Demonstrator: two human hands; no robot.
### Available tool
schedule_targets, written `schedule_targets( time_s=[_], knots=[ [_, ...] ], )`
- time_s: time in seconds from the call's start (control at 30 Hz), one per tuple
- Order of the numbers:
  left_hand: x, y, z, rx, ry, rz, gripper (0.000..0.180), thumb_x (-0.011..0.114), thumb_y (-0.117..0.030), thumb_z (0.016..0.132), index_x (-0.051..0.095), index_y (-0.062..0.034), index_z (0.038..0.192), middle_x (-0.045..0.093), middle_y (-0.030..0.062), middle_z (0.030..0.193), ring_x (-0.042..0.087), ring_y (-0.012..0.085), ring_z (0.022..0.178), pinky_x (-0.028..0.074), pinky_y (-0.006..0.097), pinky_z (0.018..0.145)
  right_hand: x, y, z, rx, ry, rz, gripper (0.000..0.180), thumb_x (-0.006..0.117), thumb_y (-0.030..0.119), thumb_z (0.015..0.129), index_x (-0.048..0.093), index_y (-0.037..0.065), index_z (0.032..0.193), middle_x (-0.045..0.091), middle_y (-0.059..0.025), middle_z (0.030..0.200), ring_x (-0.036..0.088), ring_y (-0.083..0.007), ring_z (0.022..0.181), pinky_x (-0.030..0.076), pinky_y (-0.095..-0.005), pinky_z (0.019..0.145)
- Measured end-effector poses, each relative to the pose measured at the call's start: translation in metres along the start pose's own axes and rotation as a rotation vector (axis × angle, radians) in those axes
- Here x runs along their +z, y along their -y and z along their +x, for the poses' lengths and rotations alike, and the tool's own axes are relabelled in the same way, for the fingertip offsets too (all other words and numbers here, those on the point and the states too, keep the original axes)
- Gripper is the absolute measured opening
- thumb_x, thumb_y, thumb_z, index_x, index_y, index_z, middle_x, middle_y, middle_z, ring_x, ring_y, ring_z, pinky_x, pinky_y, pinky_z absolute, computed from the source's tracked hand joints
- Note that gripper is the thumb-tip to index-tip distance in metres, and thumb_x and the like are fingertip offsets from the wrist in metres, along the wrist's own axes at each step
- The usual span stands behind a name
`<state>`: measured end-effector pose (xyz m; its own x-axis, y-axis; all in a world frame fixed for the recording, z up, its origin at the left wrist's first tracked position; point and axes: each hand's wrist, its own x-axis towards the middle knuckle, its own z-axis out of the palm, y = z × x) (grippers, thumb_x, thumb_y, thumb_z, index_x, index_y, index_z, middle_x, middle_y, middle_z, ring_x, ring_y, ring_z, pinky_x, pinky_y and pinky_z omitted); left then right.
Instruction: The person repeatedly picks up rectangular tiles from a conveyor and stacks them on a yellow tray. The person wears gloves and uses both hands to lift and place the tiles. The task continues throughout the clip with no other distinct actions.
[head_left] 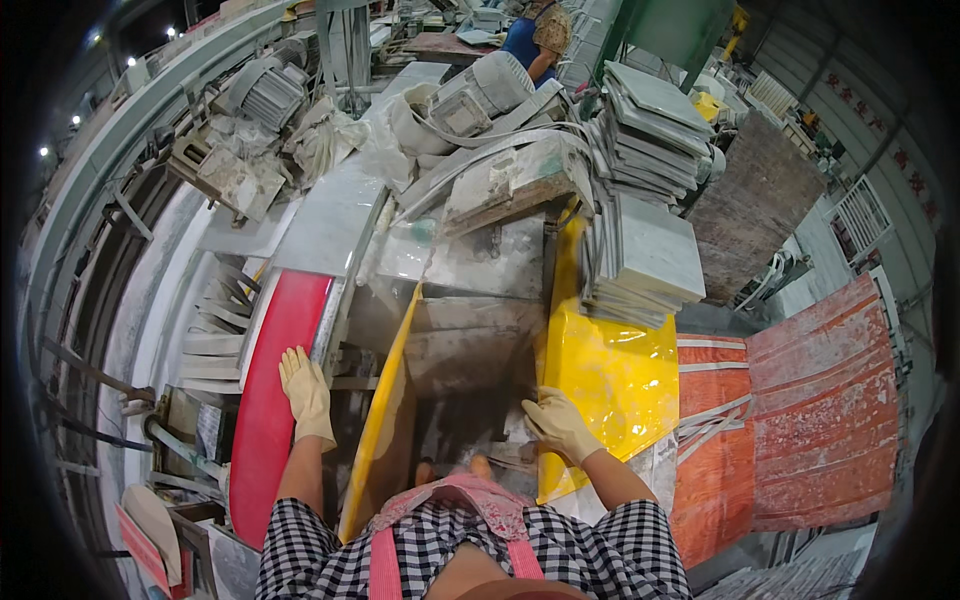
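Note:
My left hand (307, 396), in a pale rubber glove, lies flat with fingers stretched on a long red curved-edged surface (264, 430). It grips nothing. My right hand (563, 424), gloved alike, is at the inner edge of a wet, shiny yellow sheet (612, 375) covering the bench on the right. Its fingers are loosely bent and apart, with nothing visible in them. Between my hands, a narrow yellow strip (380, 405) runs along the edge of a dark gap in front of me. Grey stone slabs (655, 250) are stacked at the far end of the yellow sheet.
Ahead stands a dusty machine with a motor (480, 92) and hanging belts. A pale slab (330, 222) lies beyond the red surface. Another motor (268, 90) sits at far left. Orange-red sheeting (820, 405) is at right. A person in blue (535, 42) is at the back.

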<state>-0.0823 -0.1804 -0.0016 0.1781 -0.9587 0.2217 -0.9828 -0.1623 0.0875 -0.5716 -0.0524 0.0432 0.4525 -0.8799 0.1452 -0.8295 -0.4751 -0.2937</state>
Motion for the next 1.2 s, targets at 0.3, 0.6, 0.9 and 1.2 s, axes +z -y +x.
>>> schedule_targets(
  time_s=[0.3,0.6,0.9,1.2],
  knots=[
    [0.006,0.002,0.001,0.008,-0.017,-0.006,0.053,0.046,-0.024,0.103,0.045,0.0061,0.147,0.048,0.0262,0.150,0.040,0.0378,0.144,0.024,0.045,0.124,-0.009,0.002,0.004,-0.028,0.176,-0.136,0.024,0.060,0.024,0.094,0.065,0.006,0.078,0.067,-0.0150,0.070,0.068,-0.0329,0.081,0.042,-0.0430,0.110],
    [0.000,0.001,0.001,0.010,-0.013,-0.043,0.053,0.048,-0.023,0.102,0.046,0.0059,0.146,0.048,0.0274,0.150,0.040,0.0387,0.144,0.024,0.046,0.124,-0.007,0.002,0.004,0.001,0.126,-0.059,0.017,0.060,0.020,0.093,0.064,0.004,0.093,0.065,-0.0148,0.070,0.067,-0.0339,0.078,0.044,-0.0447,0.107],
    [0.001,0.001,-0.001,0.018,-0.004,-0.018,0.052,0.047,-0.021,0.103,0.044,0.0034,0.149,0.047,0.0249,0.151,0.039,0.0371,0.145,0.023,0.045,0.124,-0.008,0.003,0.003,-0.007,0.148,-0.080,0.038,0.060,0.029,0.094,0.066,0.006,0.064,0.069,-0.0144,0.072,0.069,-0.0304,0.083,0.042,-0.0445,0.112],
    [0.003,0.001,-0.001,0.014,0.017,0.017,0.052,0.044,-0.022,0.104,0.044,0.0045,0.148,0.047,0.0232,0.152,0.039,0.0359,0.145,0.024,0.045,0.124,-0.009,0.001,0.004,-0.021,0.165,-0.089,0.035,0.060,0.028,0.093,0.067,0.007,0.066,0.069,-0.0148,0.071,0.068,-0.0322,0.080,0.043,-0.0451,0.110]
  ],
)
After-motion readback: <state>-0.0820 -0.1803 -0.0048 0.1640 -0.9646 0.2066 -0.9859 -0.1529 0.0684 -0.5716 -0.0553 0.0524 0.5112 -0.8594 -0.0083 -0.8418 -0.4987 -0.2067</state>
